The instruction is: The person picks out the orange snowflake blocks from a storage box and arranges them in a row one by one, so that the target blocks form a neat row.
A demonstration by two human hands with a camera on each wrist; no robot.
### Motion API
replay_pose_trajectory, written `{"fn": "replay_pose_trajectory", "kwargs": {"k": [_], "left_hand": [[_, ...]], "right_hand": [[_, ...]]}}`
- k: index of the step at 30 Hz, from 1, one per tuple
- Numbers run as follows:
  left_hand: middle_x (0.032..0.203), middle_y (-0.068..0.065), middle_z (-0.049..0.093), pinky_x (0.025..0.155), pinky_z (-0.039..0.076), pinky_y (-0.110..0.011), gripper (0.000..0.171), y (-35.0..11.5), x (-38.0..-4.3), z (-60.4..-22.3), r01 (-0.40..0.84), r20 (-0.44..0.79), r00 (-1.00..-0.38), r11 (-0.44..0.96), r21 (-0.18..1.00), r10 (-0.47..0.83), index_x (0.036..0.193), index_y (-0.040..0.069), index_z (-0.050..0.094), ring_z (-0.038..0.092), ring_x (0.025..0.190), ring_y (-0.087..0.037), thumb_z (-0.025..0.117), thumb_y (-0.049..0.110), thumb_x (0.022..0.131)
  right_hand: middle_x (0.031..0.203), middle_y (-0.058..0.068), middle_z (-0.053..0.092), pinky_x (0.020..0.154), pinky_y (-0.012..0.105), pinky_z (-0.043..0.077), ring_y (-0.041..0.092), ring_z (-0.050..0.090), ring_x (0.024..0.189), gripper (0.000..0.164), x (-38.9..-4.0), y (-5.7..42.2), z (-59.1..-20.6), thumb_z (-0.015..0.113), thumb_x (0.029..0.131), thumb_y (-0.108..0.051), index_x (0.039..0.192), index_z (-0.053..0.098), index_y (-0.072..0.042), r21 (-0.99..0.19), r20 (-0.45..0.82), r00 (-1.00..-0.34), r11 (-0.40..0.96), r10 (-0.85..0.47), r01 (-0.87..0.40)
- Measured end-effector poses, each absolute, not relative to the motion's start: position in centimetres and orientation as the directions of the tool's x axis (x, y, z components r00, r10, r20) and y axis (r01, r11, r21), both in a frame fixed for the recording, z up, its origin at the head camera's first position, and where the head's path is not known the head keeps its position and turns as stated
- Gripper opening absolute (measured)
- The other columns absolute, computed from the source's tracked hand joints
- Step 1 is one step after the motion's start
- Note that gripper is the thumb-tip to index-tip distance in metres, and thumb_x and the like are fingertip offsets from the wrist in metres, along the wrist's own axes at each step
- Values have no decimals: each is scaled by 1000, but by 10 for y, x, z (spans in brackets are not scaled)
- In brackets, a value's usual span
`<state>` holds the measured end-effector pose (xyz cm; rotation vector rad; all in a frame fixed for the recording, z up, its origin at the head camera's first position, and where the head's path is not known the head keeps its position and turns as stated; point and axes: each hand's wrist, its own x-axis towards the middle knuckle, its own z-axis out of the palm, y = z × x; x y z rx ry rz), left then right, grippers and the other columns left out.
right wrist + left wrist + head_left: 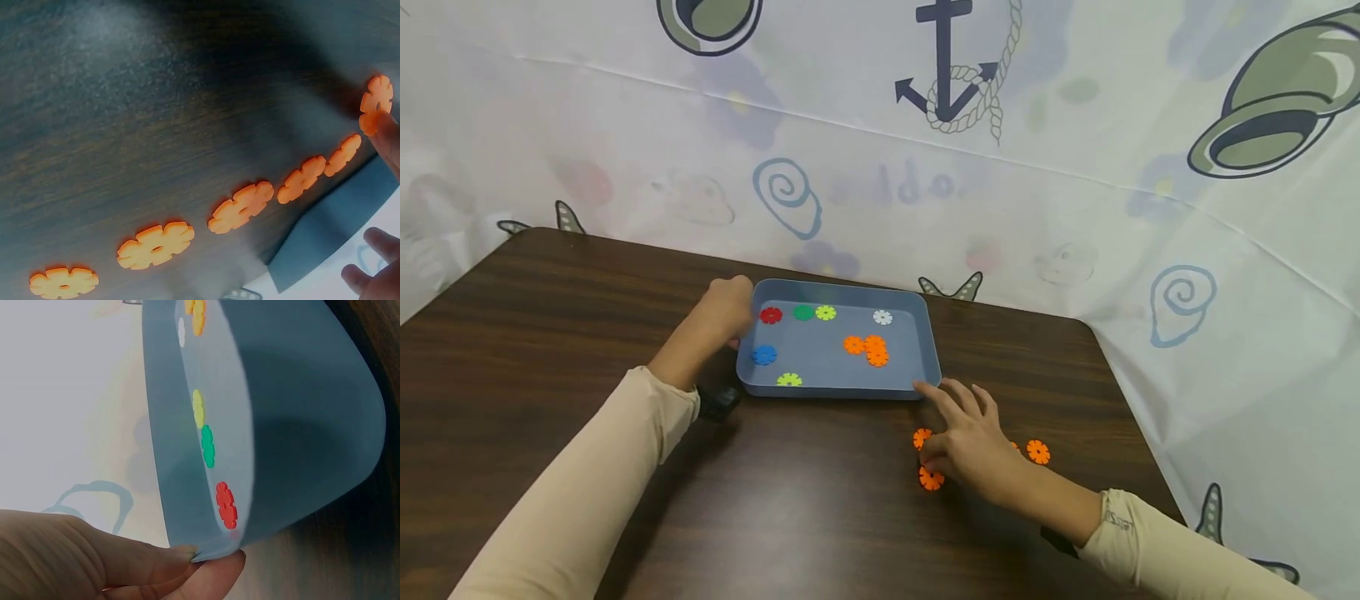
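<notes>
A shallow blue-grey tray [820, 377] stands on the dark wooden table, with flower-shaped plastic discs inside. My left hand [718, 312] pinches its left rim between thumb and fingers, as the left wrist view shows closely. To the right of the tray's near edge is my right hand [973, 450]. Its thumb and a curled finger pinch the edge of an orange flower disc [375, 103], while other fingers spread towards the tray. More orange discs [240, 206] lie in a row on the table below this hand, partly hidden by it in the head view.
Inside the tray are a red disc [771, 316], a green disc [803, 312], a blue disc [764, 355], a white disc [882, 317], yellow discs [826, 312] and several orange ones [853, 345]. A patterned white cloth [865, 225] hangs behind the table [760, 517].
</notes>
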<state>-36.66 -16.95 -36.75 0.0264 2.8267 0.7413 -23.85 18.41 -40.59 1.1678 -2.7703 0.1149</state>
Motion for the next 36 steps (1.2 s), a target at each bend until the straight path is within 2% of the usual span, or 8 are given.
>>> {"fn": "replay_pose_trajectory", "kwargs": {"k": [5,8,12,14,21,25,31,36], "left_hand": [[100,-37,61,48,58,-27,28,-171,-366,-366,-33,-208,-975,875,483,78,116,-22,54,69,58,-25,51,-14,89],[100,-37,61,48,58,-27,28,-173,-366,-366,-31,-207,-975,877,480,79,116,-21,54,69,58,-25,51,-14,89],[98,-35,62,48,58,-27,24,-176,-366,-367,-32,-197,-978,883,468,69,112,-20,56,69,61,-27,52,-13,88],[97,-34,63,48,58,-28,23,-177,-365,-369,-37,-195,-979,883,468,63,110,-19,57,69,64,-28,52,-13,89],[95,-31,63,48,59,-27,25,-173,-363,-381,-38,-209,-975,871,490,74,112,-19,56,70,64,-28,53,-16,88],[94,-31,64,48,58,-27,27,-169,-363,-382,-43,-214,-974,868,494,74,113,-19,56,69,62,-27,54,-17,86],[97,-33,62,47,58,-26,30,-167,-363,-377,-36,-207,-976,878,478,73,116,-19,54,69,59,-25,56,-16,86],[99,-34,63,46,57,-25,30,-169,-363,-371,-36,-195,-979,886,463,62,116,-19,54,68,58,-24,57,-16,86]], "right_hand": [[153,14,41,101,78,32,46,37,136,13,-241,181,-405,88,73,-29,82,80,-28,17,151,-688,698,-710,-716],[151,15,43,101,78,31,44,38,134,16,-249,174,-398,89,72,-29,86,80,-28,30,209,-689,709,-694,-704],[150,16,45,103,73,31,42,40,134,24,-279,157,-382,90,73,-31,94,81,-26,58,332,-695,749,-637,-659],[151,16,44,104,69,32,40,40,134,29,-298,147,-377,89,73,-33,99,80,-25,80,352,-705,770,-616,-633],[156,14,38,109,65,30,39,35,140,32,-345,123,-388,83,79,-40,109,79,-29,114,131,-798,808,-589,-578],[157,12,39,110,64,30,37,37,139,35,-356,118,-401,82,80,-42,113,77,-30,166,51,-809,804,-586,-572],[152,13,45,108,64,33,36,45,133,34,-360,116,-405,83,81,-37,113,77,-28,174,58,-788,784,-613,-596],[146,11,51,106,62,35,34,48,131,18,-363,113,-402,80,86,-27,104,78,-26,174,109,-770,775,-628,-608]]}}
